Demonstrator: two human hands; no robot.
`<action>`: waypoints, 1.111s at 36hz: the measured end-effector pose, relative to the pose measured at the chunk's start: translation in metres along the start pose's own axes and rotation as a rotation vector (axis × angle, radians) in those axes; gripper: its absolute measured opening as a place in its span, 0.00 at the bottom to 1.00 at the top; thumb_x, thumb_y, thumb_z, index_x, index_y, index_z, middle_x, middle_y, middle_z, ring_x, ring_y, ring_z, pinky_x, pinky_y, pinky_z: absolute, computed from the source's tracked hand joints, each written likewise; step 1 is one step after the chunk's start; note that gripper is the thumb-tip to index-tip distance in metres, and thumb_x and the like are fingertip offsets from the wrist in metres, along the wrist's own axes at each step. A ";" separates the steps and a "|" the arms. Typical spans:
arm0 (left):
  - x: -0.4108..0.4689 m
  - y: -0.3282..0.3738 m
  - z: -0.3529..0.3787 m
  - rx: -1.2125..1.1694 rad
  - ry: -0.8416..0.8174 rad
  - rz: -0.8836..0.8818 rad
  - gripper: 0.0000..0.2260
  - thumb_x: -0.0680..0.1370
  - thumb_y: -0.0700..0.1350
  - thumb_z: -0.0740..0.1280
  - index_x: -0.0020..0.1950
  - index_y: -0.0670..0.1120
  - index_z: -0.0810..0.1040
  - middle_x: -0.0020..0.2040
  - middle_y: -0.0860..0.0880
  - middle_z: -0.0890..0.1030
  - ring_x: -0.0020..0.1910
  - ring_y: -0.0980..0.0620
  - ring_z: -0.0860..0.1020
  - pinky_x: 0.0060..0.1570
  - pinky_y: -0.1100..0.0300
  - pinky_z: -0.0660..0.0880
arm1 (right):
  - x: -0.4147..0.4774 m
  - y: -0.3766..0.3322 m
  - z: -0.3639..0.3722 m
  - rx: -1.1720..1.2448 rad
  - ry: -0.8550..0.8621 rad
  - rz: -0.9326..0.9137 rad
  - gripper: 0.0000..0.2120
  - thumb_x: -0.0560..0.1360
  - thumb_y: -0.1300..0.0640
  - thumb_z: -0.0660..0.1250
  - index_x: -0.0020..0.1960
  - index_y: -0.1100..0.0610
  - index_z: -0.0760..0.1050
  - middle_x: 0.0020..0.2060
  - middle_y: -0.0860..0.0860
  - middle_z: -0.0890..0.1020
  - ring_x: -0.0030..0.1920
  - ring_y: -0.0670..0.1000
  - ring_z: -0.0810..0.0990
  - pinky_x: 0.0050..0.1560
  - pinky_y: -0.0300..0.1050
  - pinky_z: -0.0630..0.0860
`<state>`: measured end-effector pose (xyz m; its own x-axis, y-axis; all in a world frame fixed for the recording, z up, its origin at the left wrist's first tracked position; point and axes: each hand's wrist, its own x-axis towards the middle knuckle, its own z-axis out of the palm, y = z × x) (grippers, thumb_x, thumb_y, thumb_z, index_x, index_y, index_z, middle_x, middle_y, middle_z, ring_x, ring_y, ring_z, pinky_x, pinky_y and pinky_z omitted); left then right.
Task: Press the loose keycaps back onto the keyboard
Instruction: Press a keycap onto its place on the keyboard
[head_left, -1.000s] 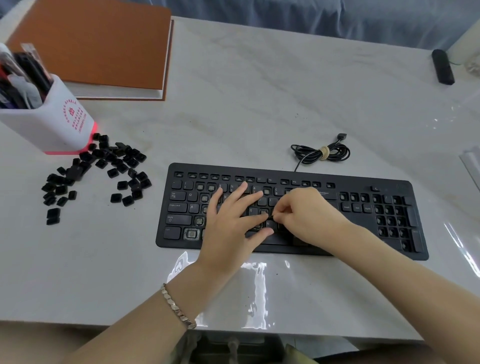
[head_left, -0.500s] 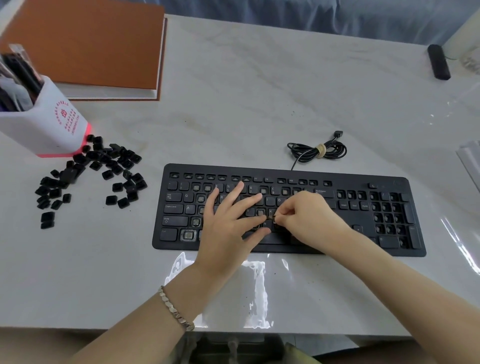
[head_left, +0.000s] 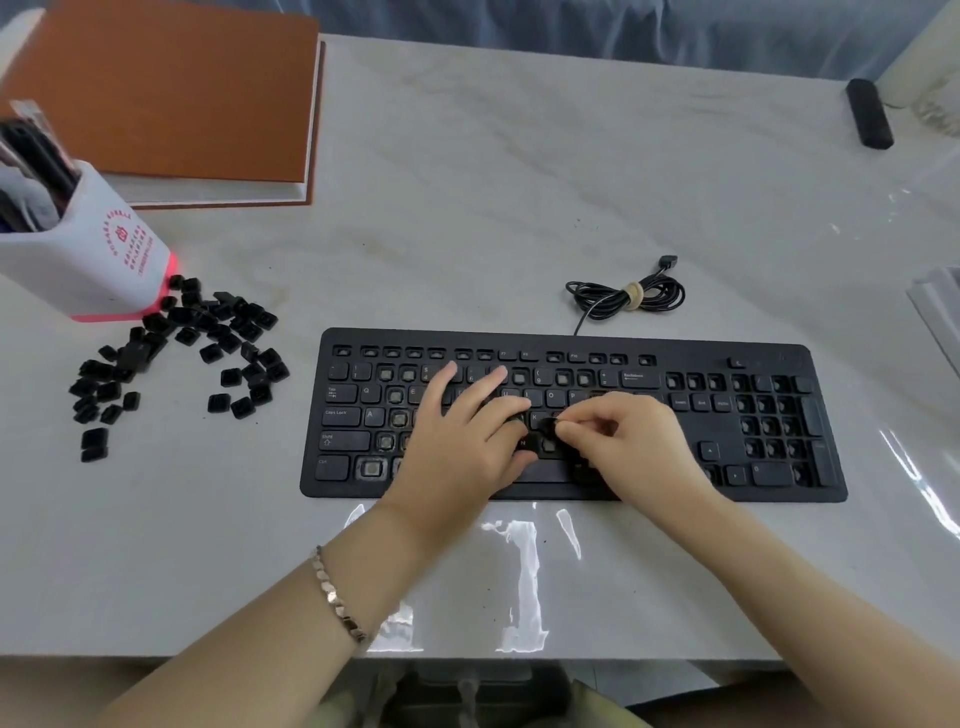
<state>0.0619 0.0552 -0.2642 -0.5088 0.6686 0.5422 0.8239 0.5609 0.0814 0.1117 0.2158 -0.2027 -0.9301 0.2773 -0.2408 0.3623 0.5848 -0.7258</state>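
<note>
Right hand (head_left: 634, 447) over keyboard (head_left: 675, 349) middle, grip pinching keycap (head_left: 546, 427) just beside K. Left hand (head_left: 457, 441) flat on keyboard, fingers straight, holding nothing. Loose keycaps (head_left: 208, 338) heaped left of keyboard.

On the black keyboard (head_left: 571, 342) the left hand (head_left: 462, 441) rests with fingers spread across the letter keys, while the right hand (head_left: 631, 447) pinches a keycap (head_left: 545, 426) over the middle rows, with loose keycaps (head_left: 208, 338) heaped beside a white pen holder (head_left: 88, 260).
</note>
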 end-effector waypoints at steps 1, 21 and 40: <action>0.001 -0.001 0.000 0.010 -0.002 0.027 0.12 0.75 0.48 0.63 0.38 0.43 0.83 0.47 0.50 0.84 0.55 0.46 0.81 0.59 0.41 0.72 | 0.000 0.002 -0.002 0.029 0.020 0.019 0.08 0.72 0.60 0.70 0.37 0.49 0.78 0.30 0.43 0.77 0.32 0.40 0.73 0.39 0.31 0.68; -0.010 -0.020 -0.010 -0.168 0.005 -0.030 0.09 0.74 0.46 0.67 0.43 0.43 0.84 0.48 0.48 0.83 0.56 0.51 0.75 0.61 0.52 0.67 | 0.000 0.025 -0.020 0.189 0.215 0.085 0.10 0.72 0.60 0.70 0.36 0.47 0.77 0.31 0.46 0.78 0.33 0.43 0.74 0.40 0.36 0.69; -0.015 -0.017 -0.012 -0.205 -0.065 -0.063 0.09 0.77 0.48 0.66 0.46 0.46 0.84 0.53 0.49 0.82 0.57 0.52 0.77 0.61 0.53 0.68 | -0.001 0.026 -0.020 0.172 0.195 0.072 0.08 0.72 0.60 0.70 0.37 0.48 0.78 0.32 0.45 0.77 0.34 0.43 0.73 0.39 0.35 0.68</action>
<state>0.0582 0.0300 -0.2636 -0.5702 0.6696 0.4760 0.8203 0.4956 0.2854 0.1228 0.2459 -0.2087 -0.8667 0.4655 -0.1792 0.3963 0.4243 -0.8142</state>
